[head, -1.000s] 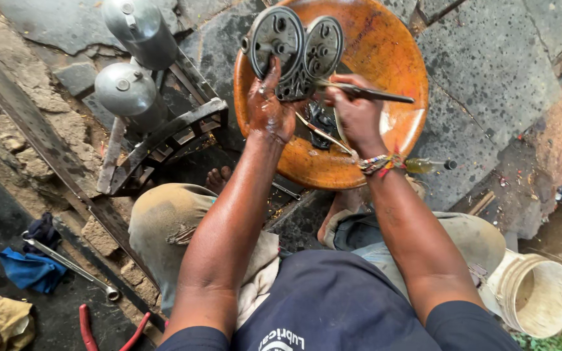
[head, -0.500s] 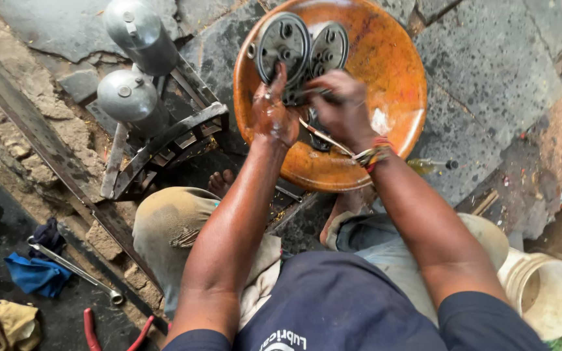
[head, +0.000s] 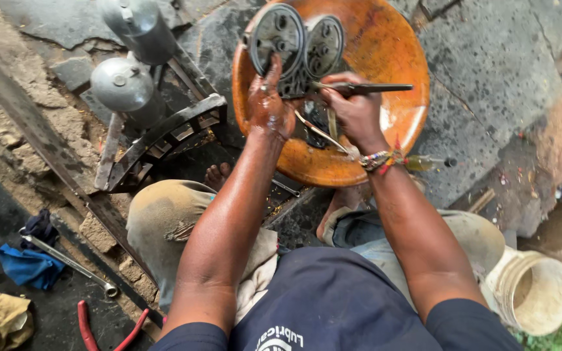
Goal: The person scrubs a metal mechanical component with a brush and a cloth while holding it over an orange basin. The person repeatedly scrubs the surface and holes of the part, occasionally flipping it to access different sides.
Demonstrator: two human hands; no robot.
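My left hand (head: 269,103) grips a dark, greasy metal part with two round perforated discs (head: 297,45), holding it upright over a round orange basin (head: 385,58). My right hand (head: 354,110) is closed on a thin dark tool (head: 365,88) whose shaft points right across the basin, its near end against the discs. Both hands are oily. More metal pieces (head: 317,127) lie in the basin beneath my hands, partly hidden.
Two grey metal canisters (head: 125,84) on a steel frame (head: 164,140) stand to the left. A white bucket (head: 535,292) sits at lower right. A wrench (head: 66,260), blue rags (head: 27,266) and red-handled pliers (head: 89,328) lie on the ground at lower left. Cracked stone paving surrounds the basin.
My right hand drew in close against the discs half a second ago, then shifted so the tool's shaft again sticks out to the right. My left hand kept its hold.
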